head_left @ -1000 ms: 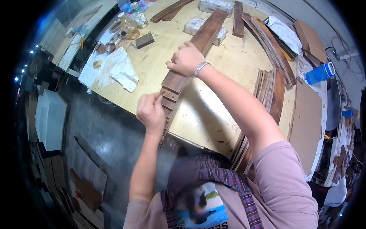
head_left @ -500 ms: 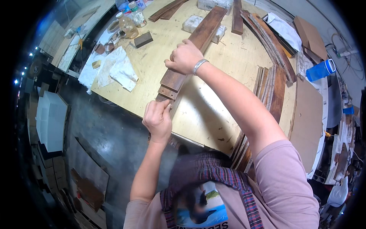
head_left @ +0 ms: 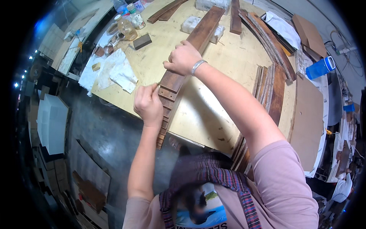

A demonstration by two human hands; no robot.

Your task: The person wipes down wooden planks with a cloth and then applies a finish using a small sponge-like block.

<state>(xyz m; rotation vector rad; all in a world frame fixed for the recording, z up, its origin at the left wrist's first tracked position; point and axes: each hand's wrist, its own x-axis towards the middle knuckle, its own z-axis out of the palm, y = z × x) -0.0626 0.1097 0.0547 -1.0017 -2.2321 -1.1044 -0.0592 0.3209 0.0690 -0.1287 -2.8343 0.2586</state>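
A long brown wooden board [head_left: 206, 28] slants across the table, its near end reaching past the table's front edge. Several stepped strips or slots [head_left: 164, 122] cross that near end, with small dark holes in one of them. My right hand [head_left: 183, 59] is closed over the board's middle, fingers wrapped on its edges. At the board's left edge, beside the uppermost steps, my left hand [head_left: 148, 105] is closed in a pinch. Whatever its fingertips hold, if anything, is too small to make out. A pale wrapped block [head_left: 190, 24] lies under the board's far part.
The wooden table [head_left: 228, 65] carries stacked brown boards [head_left: 275, 91] on the right. Bottles [head_left: 127, 28], a dark block [head_left: 142, 41] and white cloths [head_left: 122, 76] lie at the left. A blue bottle [head_left: 319, 68] is at the far right.
My left hand has moved up and left, from the end face of the steps to the board's left edge, uncovering more of the stepped end. My right hand keeps its grip.
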